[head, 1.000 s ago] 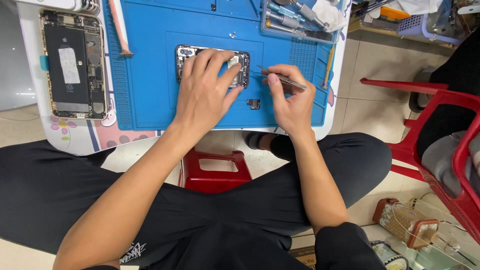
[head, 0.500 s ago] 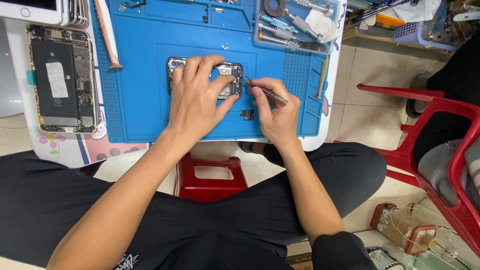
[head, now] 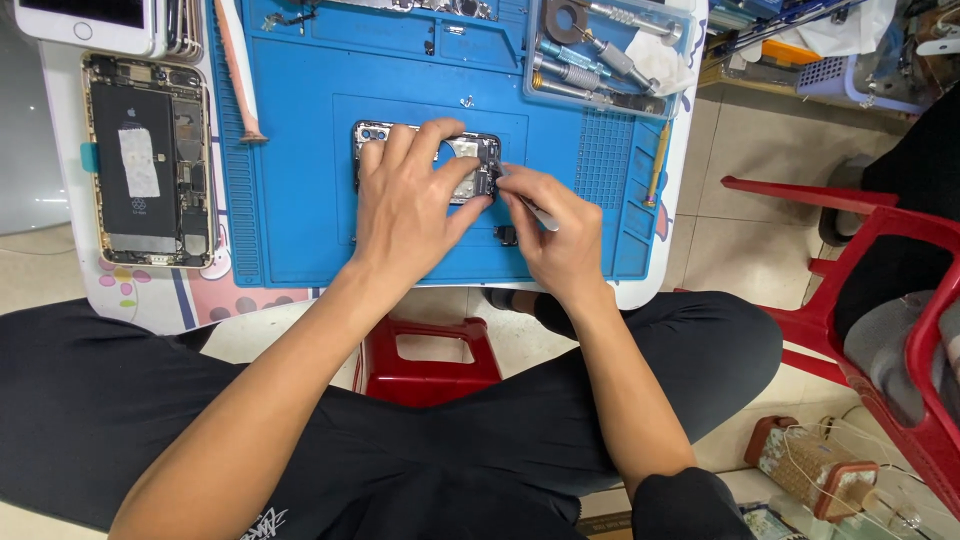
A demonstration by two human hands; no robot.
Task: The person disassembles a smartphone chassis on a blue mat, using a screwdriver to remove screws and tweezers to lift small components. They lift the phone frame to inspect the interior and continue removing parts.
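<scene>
Left hand (head: 410,205) flat, fingers (head: 400,150) spread, palm down. Right hand (head: 560,235) curled, fingertips pinched together, touching left thumb. Both forearms extended forward.

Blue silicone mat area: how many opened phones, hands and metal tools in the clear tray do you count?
Opened phones: 2, gold-framed one, dark one under left hand
Hands: 2, left hand, right hand
Metal tools in clear tray: about 4
Total: about 8

The left hand (head: 410,205) covers most of the opened phone (head: 470,165). The white phone (head: 85,22) at the table's far left corner is cut off by the top edge.
</scene>
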